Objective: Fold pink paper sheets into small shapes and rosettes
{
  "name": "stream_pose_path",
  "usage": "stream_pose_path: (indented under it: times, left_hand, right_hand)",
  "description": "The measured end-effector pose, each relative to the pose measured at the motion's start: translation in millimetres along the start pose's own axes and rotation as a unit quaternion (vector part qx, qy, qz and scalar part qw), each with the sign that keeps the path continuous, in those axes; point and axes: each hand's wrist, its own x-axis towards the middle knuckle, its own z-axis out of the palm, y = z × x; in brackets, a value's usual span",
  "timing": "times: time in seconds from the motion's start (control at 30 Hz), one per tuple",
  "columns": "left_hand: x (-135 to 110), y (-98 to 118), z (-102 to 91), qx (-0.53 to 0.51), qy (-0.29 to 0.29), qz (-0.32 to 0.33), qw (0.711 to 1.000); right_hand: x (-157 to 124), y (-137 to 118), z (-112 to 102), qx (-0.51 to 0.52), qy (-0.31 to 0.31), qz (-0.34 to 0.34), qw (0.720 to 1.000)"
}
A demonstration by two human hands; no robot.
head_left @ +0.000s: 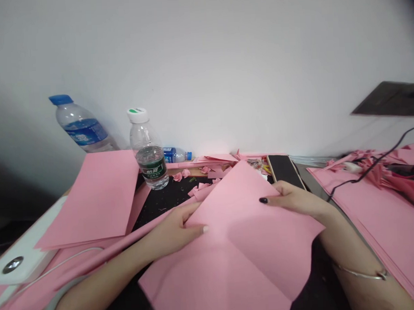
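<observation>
Paper sheet [231, 245], matte pink, softly creased, in narrow grip of left hand [172, 232] and right hand [293, 199]

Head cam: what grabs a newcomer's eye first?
A large sheet of pink paper, creased, fills the foreground, held by the left hand and right hand. Behind it, by the white wall, stand a green-labelled water bottle and a tilted blue-capped bottle.
</observation>
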Motion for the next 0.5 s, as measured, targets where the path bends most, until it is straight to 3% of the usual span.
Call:
stream_pose_path:
  times: [0.07,0.13,0.2,0.23,0.3,0.33,0.43,0.5]
  left_hand:
    - [-2.8,4.7,-3.6,0.012,0.077,0.060,0.995]
    - [-8.2,9.5,-8.8,0.101,0.153,0.113,0.977]
    - [-13.8,13.5,-13.6,0.244,0.253,0.183,0.918]
    - [-15.8,14.8,-15.0,0.298,0.270,0.220,0.889]
    - [-16.8,14.8,-15.0,0.380,0.254,0.270,0.847]
    - [-15.7,13.0,-13.4,0.408,0.225,0.280,0.839]
    - [-9.0,0.8,-5.2,0.462,0.114,0.239,0.846]
    - [-4.7,-10.3,0.7,0.479,0.066,0.195,0.853]
  right_hand:
    - [-0.9,1.8,-9.8,0.041,0.064,0.001,0.997]
    - [-2.4,5.6,-19.4,0.077,0.125,0.000,0.989]
    - [-3.6,9.2,-24.7,0.107,0.176,0.001,0.979]
    - [-4.0,10.4,-24.9,0.120,0.192,0.002,0.974]
    - [-4.4,10.9,-21.1,0.134,0.178,0.006,0.975]
    - [-4.4,10.4,-17.8,0.132,0.141,0.009,0.981]
    - [-3.6,7.4,-6.3,0.080,-0.013,0.024,0.996]
    - [-0.8,5.1,0.7,0.036,-0.072,0.029,0.996]
